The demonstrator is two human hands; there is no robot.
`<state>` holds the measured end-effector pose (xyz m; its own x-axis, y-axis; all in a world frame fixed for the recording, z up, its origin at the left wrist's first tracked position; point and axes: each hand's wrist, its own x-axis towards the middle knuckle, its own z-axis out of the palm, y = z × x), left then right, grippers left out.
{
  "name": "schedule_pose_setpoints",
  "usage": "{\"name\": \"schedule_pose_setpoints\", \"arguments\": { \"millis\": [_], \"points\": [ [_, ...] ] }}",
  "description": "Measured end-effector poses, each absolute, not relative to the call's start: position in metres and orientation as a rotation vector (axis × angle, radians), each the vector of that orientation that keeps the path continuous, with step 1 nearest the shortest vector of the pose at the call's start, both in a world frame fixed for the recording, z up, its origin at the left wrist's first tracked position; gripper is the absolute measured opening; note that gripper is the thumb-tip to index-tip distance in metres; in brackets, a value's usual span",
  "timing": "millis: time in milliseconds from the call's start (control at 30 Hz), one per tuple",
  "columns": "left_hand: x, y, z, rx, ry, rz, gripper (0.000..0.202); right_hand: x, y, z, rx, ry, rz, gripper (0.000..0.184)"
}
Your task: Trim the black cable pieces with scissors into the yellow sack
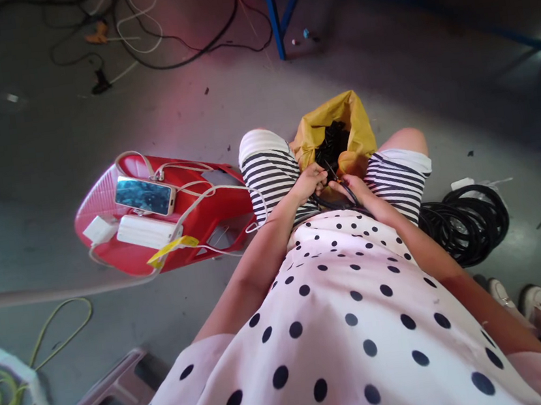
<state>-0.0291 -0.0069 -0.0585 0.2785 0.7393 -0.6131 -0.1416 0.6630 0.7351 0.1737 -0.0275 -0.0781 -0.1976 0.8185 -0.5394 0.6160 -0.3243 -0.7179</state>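
Observation:
My right hand [355, 191] grips a pair of scissors [348, 191] with dark handles, their blades pointing up and away from me. Close beside it, my left hand [311, 182] is closed, fingers pinched on a thin black cable [318, 202] that is mostly hidden by the hands and lap. Both hands are over my lap, at the near edge of a yellow bag [359, 119] standing open between my knees. Inside the bag is a heap of black pieces [332, 142], too dark to make out singly.
Left of me, a red plastic stool [195, 228] carries a phone [145, 195], a white power strip [148, 230], a white plug adapter [100, 229] and cords. A coil of black cable [470, 221] lies at right, near another person's shoes [532, 302]. A blue metal frame [275, 18] stands ahead.

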Motion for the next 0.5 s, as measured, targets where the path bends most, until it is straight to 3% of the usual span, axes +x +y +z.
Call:
{"name": "schedule_pose_setpoints", "arguments": {
  "millis": [500],
  "points": [
    [-0.0311, -0.0017, -0.0628, 0.614, 1.032, 0.580, 0.026, 0.1747, -0.0238, -0.0810, -1.851, -1.593, 1.554, 0.058]
  ]
}}
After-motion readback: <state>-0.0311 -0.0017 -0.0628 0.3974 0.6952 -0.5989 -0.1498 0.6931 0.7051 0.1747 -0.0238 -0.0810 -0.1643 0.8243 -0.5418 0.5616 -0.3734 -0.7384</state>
